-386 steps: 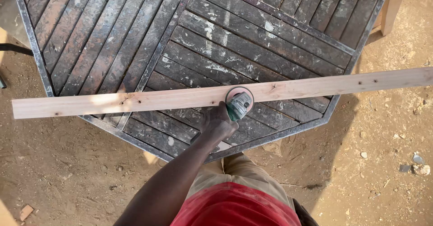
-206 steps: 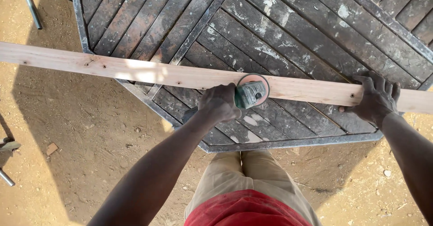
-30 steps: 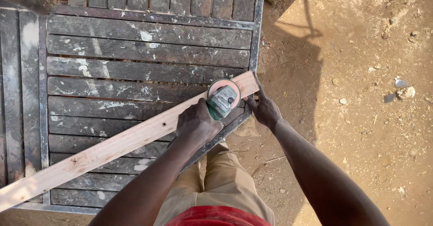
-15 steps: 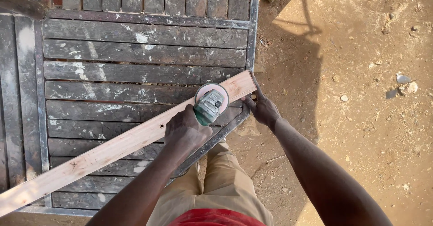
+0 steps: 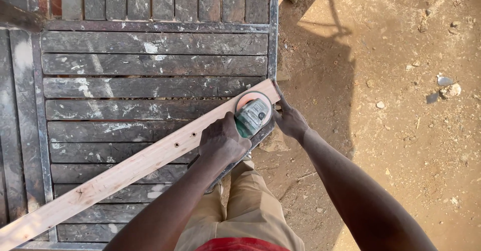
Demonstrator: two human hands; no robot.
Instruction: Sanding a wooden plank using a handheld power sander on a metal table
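Sander: small green power sander (image 5: 253, 116) with a round orange-ish disc, sitting flat on top of the plank right near its far end, close to the bench's right edge.

Plank: long pale wooden plank (image 5: 125, 168), lying diagonally across the bench from bottom left up to the right. A couple of small dark holes show in it just left of the hands. Its right end pokes up to about the bench edge.

Left hand: the left hand (image 5: 223, 140) has its grip clenched round the sander body, knuckles up, arm coming in from the bottom of the view.

Right hand: the right hand (image 5: 289, 120) is at the plank's right end, fingers wrapped on the end and edge of the wood, so it's grasping the plank just beside the sander disc. Can't see the fingertips underneath.

Bench: dark slatted bench (image 5: 150, 45), weathered boards in a metal frame, smeared with pale paint or dust patches. The plank rests straight on the slats.

Person: standing at the bench's lower right corner, tan trousers (image 5: 250, 206) and a bit of red top (image 5: 240, 244) visible below the arms.

Ground: bare sandy dirt ground (image 5: 401, 130) to the right, with a few small stones (image 5: 449, 89) scattered well apart from the bench, and shadow falling beside the bench edge.
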